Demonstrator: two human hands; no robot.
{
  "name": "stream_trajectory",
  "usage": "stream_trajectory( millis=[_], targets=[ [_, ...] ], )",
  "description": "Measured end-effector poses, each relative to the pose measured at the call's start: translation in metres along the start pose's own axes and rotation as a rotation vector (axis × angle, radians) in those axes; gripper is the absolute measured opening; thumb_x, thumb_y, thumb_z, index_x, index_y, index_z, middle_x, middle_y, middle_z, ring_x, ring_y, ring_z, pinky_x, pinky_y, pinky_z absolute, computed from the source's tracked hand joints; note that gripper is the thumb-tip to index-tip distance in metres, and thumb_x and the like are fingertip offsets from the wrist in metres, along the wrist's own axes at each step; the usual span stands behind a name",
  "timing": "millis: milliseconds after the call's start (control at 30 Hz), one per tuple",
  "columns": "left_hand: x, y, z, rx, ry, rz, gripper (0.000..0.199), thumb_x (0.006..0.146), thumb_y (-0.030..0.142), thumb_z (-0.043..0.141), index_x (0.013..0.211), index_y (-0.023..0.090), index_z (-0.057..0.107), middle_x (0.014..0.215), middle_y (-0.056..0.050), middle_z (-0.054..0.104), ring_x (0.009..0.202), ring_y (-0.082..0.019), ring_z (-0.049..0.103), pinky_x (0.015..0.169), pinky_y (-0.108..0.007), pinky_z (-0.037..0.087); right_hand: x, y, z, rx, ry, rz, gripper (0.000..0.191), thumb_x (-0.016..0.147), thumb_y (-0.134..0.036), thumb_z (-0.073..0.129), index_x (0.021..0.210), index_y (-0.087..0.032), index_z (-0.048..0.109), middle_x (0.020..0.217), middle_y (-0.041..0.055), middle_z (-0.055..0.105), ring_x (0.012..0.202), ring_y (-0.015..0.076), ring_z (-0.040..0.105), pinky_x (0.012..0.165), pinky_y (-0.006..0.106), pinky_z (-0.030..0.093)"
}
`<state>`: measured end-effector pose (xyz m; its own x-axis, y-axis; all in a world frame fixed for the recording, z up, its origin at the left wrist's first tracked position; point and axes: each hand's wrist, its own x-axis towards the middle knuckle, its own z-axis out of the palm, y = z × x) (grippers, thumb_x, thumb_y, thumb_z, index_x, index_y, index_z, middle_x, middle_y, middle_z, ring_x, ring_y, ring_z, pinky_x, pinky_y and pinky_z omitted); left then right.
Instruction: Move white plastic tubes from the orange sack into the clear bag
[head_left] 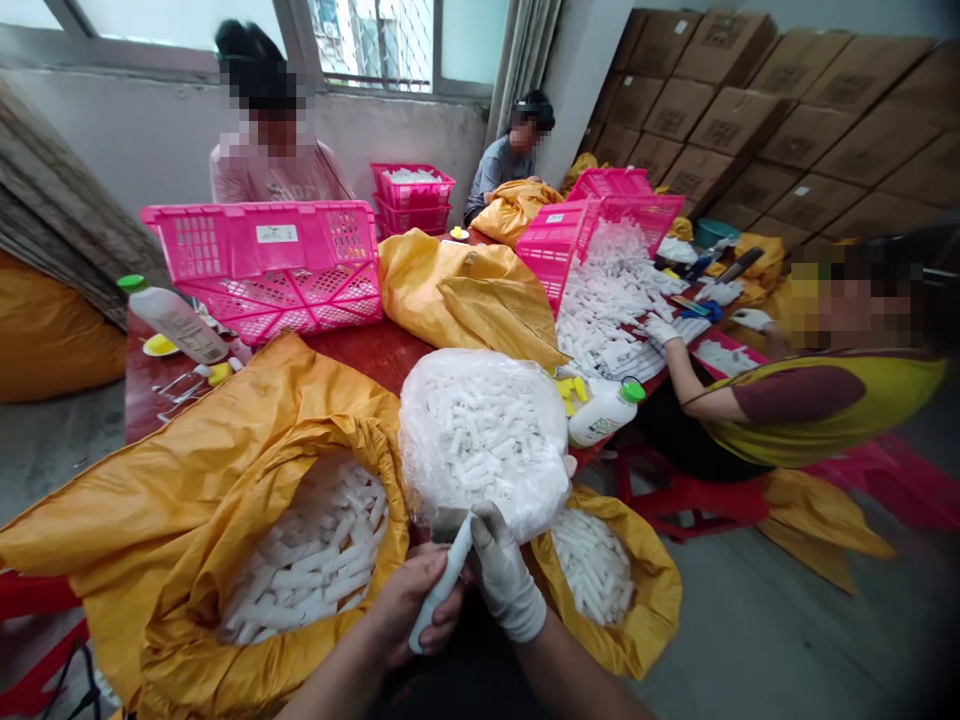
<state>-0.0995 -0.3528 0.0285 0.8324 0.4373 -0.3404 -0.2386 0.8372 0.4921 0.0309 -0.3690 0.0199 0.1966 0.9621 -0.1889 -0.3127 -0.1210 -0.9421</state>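
Observation:
My left hand (420, 600), bare, is closed around a knife-like tool with a long white handle (442, 592). A short, flat grey blade (451, 522) shows at the handle's upper end. My right hand (506, 575), in a white glove, is closed by that end, its fingertips against the tool; whether it pinches a small piece is hidden. Just beyond both hands sits a clear plastic bag (415, 400) full of short white tube-like pieces (487, 430). Open yellow sacks of similar white pieces stand at the left (180, 560) and right (660, 600) of my hands.
Pink baskets (262, 270) stand on the red table (360, 355), one tipped (547, 255) with white pieces spilling out. White bottles with green caps stand at left (176, 320) and right (604, 415). Several people work around the table. Cardboard boxes (817, 120) are stacked behind.

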Motion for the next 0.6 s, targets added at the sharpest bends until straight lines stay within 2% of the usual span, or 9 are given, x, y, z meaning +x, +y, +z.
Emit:
stream_trajectory(
  millis=[133,233,300,467,533,600],
  targets=[
    [0.008,0.006,0.006,0.158,0.074,0.01,0.038,0.075,0.051,0.063,0.077,0.014,0.053,0.045,0.005,0.047,0.028,-0.003,0.032,0.029,-0.014,0.019,-0.001,0.001,-0.017,0.091,0.027,-0.013,0.034,0.07,-0.05,0.067,0.088,-0.025,0.055,0.084,0.0006,0.067,0.072,0.0156,0.062,0.072,0.031,0.053],
    [0.011,0.004,0.01,0.391,0.174,0.023,0.044,0.074,0.057,0.061,0.076,0.014,0.051,0.047,0.006,0.045,0.031,-0.003,0.033,0.032,-0.015,0.02,-0.002,-0.008,-0.025,0.094,-0.037,-0.023,0.026,0.072,-0.04,0.067,0.089,-0.025,0.056,0.092,0.0031,0.069,0.079,0.0179,0.065,0.077,0.034,0.053],
    [0.013,0.0,0.011,0.496,0.212,0.023,0.05,0.072,0.063,0.059,0.079,0.015,0.05,0.046,0.007,0.043,0.032,-0.003,0.032,0.032,-0.016,0.02,-0.004,-0.013,-0.029,0.053,-0.053,-0.02,0.021,0.072,-0.032,0.065,0.09,-0.024,0.057,0.093,0.0035,0.07,0.081,0.0175,0.066,0.074,0.032,0.053],
    [0.016,-0.007,0.014,0.528,0.246,0.007,0.057,0.068,0.068,0.059,0.084,0.014,0.05,0.045,0.009,0.041,0.032,-0.004,0.031,0.033,-0.017,0.021,-0.007,-0.008,-0.035,0.02,-0.031,-0.004,0.019,0.071,-0.022,0.06,0.09,-0.022,0.061,0.09,0.0027,0.071,0.077,0.0145,0.066,0.07,0.026,0.052],
    [0.016,-0.007,0.014,0.527,0.239,0.006,0.055,0.068,0.066,0.06,0.082,0.014,0.05,0.044,0.009,0.04,0.032,-0.004,0.03,0.032,-0.017,0.02,-0.009,-0.005,-0.036,0.034,-0.023,-0.002,0.018,0.072,-0.023,0.059,0.09,-0.022,0.061,0.088,0.003,0.071,0.076,0.0151,0.066,0.07,0.028,0.052],
    [0.017,-0.008,0.011,0.493,0.212,-0.001,0.051,0.07,0.063,0.061,0.082,0.014,0.049,0.045,0.008,0.042,0.031,-0.003,0.031,0.032,-0.017,0.02,-0.01,-0.002,-0.036,0.076,-0.051,-0.006,0.02,0.073,-0.027,0.062,0.092,-0.022,0.06,0.096,0.0044,0.07,0.082,0.0169,0.066,0.077,0.032,0.052]
  ],
)
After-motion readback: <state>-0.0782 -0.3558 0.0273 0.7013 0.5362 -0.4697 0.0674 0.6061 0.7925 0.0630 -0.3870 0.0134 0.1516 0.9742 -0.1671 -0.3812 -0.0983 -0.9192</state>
